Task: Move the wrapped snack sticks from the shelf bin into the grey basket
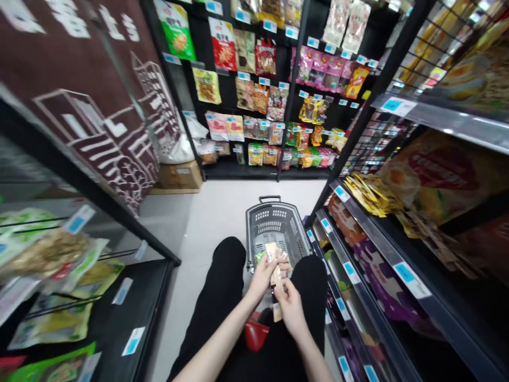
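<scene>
My left hand (262,276) is closed on small beige snack packets (274,269), narrow and pale, held over the near end of a grey shopping basket (292,228). Close beside it, my right hand (290,305) grips the lower part of the bunch, and a beige end (277,312) hangs below its fingers. How many packets each hand holds I cannot make out. Inside the basket, partly hidden by my hands, lie a green packet (260,255) and other pale packs.
My knees (230,254) flank the basket on the floor. Shelves with yellow sachets (371,193) stand close on the right, and a rack of bagged snacks (51,252) on the left. Hanging snack bags (264,55) fill the back wall, near a cardboard box (181,176).
</scene>
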Motion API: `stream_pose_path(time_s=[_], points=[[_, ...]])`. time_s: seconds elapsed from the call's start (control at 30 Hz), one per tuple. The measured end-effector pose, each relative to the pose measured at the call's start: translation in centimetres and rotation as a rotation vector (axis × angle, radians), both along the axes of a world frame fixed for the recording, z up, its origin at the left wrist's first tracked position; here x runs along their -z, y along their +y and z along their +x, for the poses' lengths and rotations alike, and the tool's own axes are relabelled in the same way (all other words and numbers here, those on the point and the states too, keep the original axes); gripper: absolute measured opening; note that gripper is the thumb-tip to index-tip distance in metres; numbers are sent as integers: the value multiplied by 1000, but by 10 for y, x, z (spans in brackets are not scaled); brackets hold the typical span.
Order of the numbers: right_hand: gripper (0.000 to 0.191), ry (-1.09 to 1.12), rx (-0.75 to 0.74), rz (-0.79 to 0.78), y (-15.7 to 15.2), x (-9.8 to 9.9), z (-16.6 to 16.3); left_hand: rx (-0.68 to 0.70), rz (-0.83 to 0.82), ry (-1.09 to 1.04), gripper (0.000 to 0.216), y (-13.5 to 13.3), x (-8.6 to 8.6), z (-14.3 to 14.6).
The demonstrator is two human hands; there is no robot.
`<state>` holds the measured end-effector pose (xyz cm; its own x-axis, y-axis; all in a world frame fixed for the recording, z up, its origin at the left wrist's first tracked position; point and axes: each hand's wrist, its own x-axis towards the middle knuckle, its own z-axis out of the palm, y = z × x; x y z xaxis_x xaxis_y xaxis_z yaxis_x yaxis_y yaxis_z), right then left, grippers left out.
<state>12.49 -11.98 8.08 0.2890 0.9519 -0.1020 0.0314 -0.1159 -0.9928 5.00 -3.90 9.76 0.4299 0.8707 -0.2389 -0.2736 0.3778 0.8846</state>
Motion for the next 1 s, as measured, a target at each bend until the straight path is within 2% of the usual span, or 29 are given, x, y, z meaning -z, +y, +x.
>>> stream_pose_path(time_s=[0.1,0.23,0.33,0.43,0.6,0.67,0.83,1.0], points=[[30,-92,-56,33,15,24,5,-53,15,20,52,11,26,-5],[28,-37,-102,47,40,43,34,12,5,74,57,10,51,-18],[27,71,-157,59,64,54,46,104,4,144,60,7,55,-23],[32,206,-210,73,81,66,43,163,44,228,57,6,53,-28],[29,425,-183,101,81,94,23,199,127,426,44,5,54,-42],[26,485,-158,96,77,104,23,232,240,571,39,4,56,-45],[23,563,-133,77,75,119,38,282,658,878,25,0,56,-36],[21,550,-117,93,77,122,48,317,805,1198,26,-2,62,-20]])
